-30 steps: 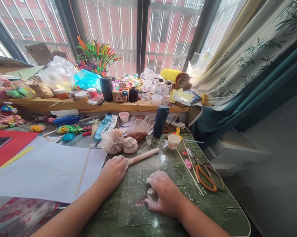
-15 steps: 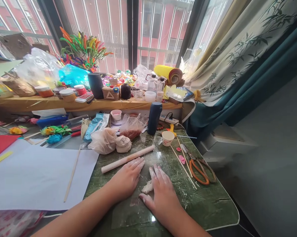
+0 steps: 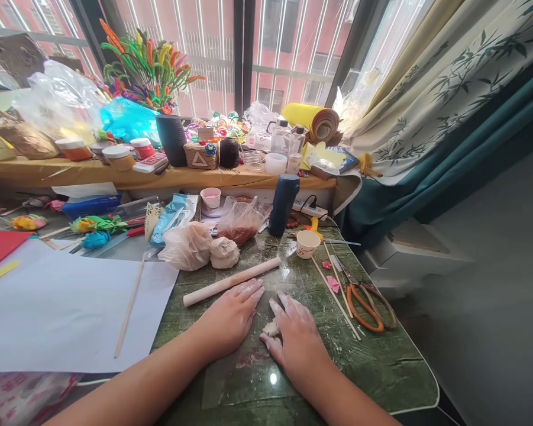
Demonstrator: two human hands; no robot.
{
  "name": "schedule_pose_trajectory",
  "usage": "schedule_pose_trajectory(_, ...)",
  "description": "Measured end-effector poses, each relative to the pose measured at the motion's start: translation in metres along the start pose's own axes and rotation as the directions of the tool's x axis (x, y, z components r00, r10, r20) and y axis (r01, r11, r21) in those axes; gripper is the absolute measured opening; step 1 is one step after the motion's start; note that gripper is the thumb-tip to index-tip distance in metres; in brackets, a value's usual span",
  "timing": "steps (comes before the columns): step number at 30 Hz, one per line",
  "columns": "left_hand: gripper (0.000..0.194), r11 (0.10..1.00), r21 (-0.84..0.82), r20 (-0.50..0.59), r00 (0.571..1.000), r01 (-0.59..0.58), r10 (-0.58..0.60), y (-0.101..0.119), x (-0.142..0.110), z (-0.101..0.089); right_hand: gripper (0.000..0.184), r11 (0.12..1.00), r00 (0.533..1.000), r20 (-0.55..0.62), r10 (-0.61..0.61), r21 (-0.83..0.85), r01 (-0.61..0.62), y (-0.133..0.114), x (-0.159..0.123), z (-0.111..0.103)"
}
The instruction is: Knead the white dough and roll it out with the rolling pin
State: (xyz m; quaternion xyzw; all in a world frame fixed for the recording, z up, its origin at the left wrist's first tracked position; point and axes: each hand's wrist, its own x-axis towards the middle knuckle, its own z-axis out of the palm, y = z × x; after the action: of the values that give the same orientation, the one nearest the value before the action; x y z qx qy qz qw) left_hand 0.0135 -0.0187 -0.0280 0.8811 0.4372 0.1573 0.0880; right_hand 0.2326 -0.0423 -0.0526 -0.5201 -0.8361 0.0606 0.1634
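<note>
1. Your left hand [image 3: 231, 316] was lying flat and spread on the clear sheet [image 3: 231, 384] on the green table [image 3: 381, 367], holding nothing, fingertips just short of the rolling pin [image 3: 232, 281].
2. Your right hand [image 3: 295, 337] was flat too, fingers together, pressing down on a small white dough lump [image 3: 271, 327] that peeked out by the thumb, between both hands near the table's front edge.
3. That dough looked soft and sticky to me, probably light, and it would squash or tear easily; I'd scoop it from underneath rather than pinch it.
4. Room-wise: the orange scissors [image 3: 366, 305] and thin sticks [image 3: 337, 296] sat toward the right edge, near your right hand.
5. The paper cup [image 3: 307, 244] and bagged dough [image 3: 187, 245] were further back; the white paper [image 3: 71, 307] covered the left side.
</note>
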Motion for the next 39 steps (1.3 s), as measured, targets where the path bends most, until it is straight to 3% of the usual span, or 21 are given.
schedule_pose_trajectory(6, 0.052, 1.0, -0.014, -0.016, 1.0, 0.005, -0.005, 0.0, -0.001, 0.002, 0.041, 0.999, 0.999, -0.046, -0.023, 0.022, 0.024, 0.011, 0.017, -0.004)
schedule_pose_trajectory(12, 0.053, 1.0, -0.01, -0.007, 1.0, 0.02, -0.02, 0.001, -0.001, 0.0, 0.019, 0.982, 0.994, -0.024, -0.106, 0.157, 0.109, 0.018, 0.026, -0.014)
schedule_pose_trajectory(14, 0.052, 0.999, 0.0, 0.002, 0.999, 0.035, -0.035, 0.002, -0.001, -0.001, 0.023, 0.973, 0.991, 0.003, -0.137, 0.185, 0.134, 0.021, 0.025, -0.017)
schedule_pose_trajectory(17, 0.052, 0.999, -0.004, 0.002, 0.999, 0.042, -0.042, 0.003, -0.001, -0.003, 0.057, 0.971, 0.983, 0.071, -0.168, 0.185, 0.152, 0.028, 0.026, -0.023)
schedule_pose_trajectory(19, 0.053, 0.999, -0.014, -0.002, 0.999, 0.037, -0.037, 0.003, -0.001, -0.004, 0.068, 0.973, 0.979, 0.117, -0.168, 0.179, 0.146, 0.034, 0.03, -0.027)
schedule_pose_trajectory(22, 0.054, 0.999, -0.015, 0.011, 1.0, 0.028, -0.028, 0.002, -0.001, -0.004, 0.058, 0.97, 0.972, 0.143, -0.189, 0.18, 0.162, 0.042, 0.038, -0.029)
schedule_pose_trajectory(31, 0.053, 0.999, -0.013, 0.023, 0.998, 0.052, -0.051, 0.002, 0.0, -0.003, 0.015, 0.954, 0.97, 0.056, -0.238, 0.202, 0.222, 0.042, 0.055, -0.026)
schedule_pose_trajectory(36, 0.053, 0.998, -0.001, 0.029, 0.998, 0.062, -0.062, 0.003, 0.0, -0.005, 0.017, 0.971, 0.979, 0.016, -0.203, 0.13, 0.199, 0.037, 0.065, -0.023)
schedule_pose_trajectory(39, 0.053, 0.998, -0.001, 0.01, 0.998, 0.062, -0.062, 0.003, -0.001, -0.004, 0.03, 0.981, 0.985, -0.002, -0.174, 0.082, 0.174, 0.038, 0.064, -0.021)
